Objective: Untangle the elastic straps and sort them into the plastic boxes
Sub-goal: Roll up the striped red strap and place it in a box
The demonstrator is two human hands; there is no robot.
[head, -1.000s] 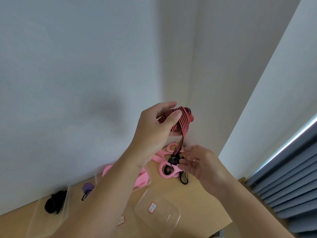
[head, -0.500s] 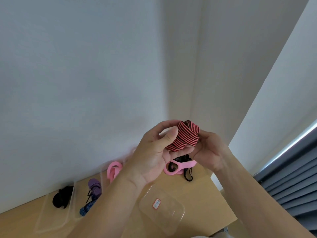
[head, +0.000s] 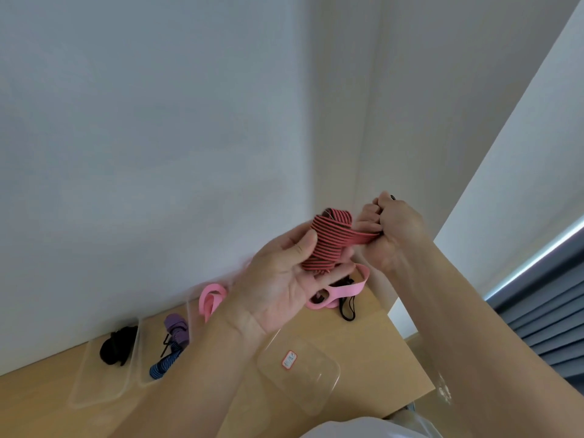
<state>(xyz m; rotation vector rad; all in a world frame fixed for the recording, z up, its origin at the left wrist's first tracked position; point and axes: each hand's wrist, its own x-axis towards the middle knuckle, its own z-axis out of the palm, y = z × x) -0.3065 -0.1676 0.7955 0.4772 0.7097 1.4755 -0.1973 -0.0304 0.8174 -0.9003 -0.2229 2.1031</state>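
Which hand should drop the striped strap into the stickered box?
Left. The left hand holds the strap, mostly rolled up, and is nearer the stickered box; the right hand only grips its loose end.

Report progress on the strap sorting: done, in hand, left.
Done: a black strap lies in the leftmost box, purple strap and blue strap in the next, a pink strap beyond. In hand: the left hand holds the wound red striped strap; the right hand grips its free end. Left: a pink band tangled with a black cord on the table; the stickered box looks empty.
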